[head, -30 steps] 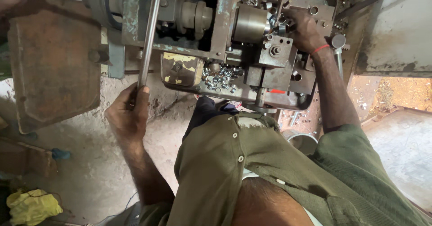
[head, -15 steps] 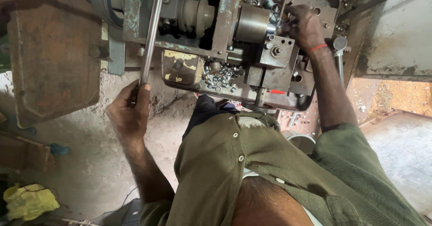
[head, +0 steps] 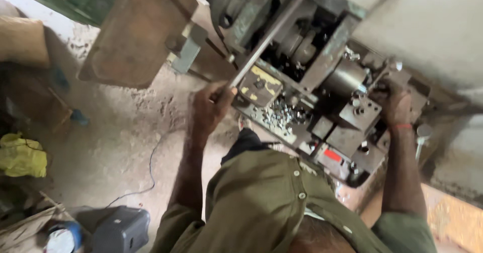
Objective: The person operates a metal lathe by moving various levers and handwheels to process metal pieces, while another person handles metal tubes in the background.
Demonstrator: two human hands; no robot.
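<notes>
- Now, the left hand [head: 210, 109] is wrapped around the lower end of a long steel lever [head: 266, 41] that slants up across the lathe [head: 322, 87].
- On the lathe's far side, the right hand [head: 397, 107] closes on a small handle [head: 385, 71].
- Below the lathe's middle, metal chips [head: 282, 116] lie heaped.
</notes>
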